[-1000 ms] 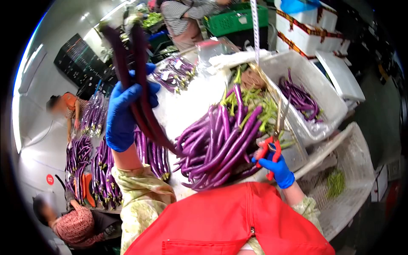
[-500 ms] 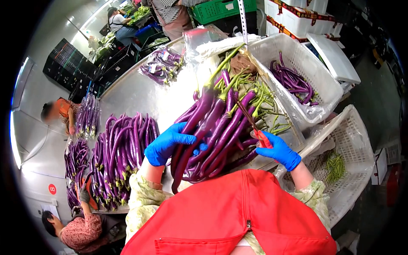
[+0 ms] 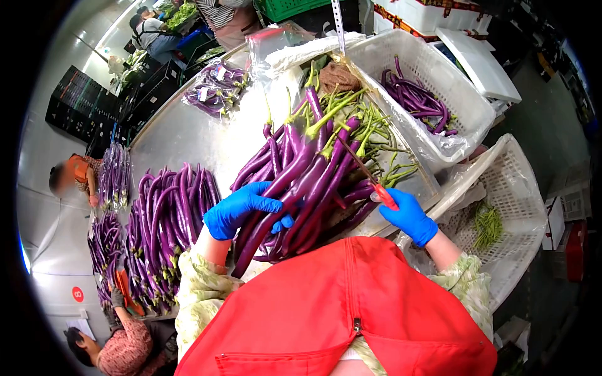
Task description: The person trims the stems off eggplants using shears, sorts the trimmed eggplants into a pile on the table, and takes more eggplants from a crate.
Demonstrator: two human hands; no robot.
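My left hand [image 3: 237, 212], in a blue glove, is wrapped round a long purple eggplant [image 3: 266, 227] at the front of a heap on the table. The eggplant's green stem points away from me, and my fingertips show on its right side. My right hand [image 3: 411, 217], also gloved in blue, is closed on red-handled scissors [image 3: 385, 197]. Their long, thin, dark blades reach up-left to the green stems of the heap. Cut stem ends [image 3: 375, 128] lie behind and right of the eggplants.
Rows of eggplants [image 3: 169, 207] lie to the left, bagged ones [image 3: 216, 88] at the back. On the right stand a lined crate of eggplants [image 3: 483, 135] and a lined basket [image 3: 523, 207] with stem ends. Co-workers [image 3: 128, 348] are at the left side.
The held eggplant's stem has swung lower, to the right, beside the blades. The scissors' handles look closer together. The whole view has shifted slightly.
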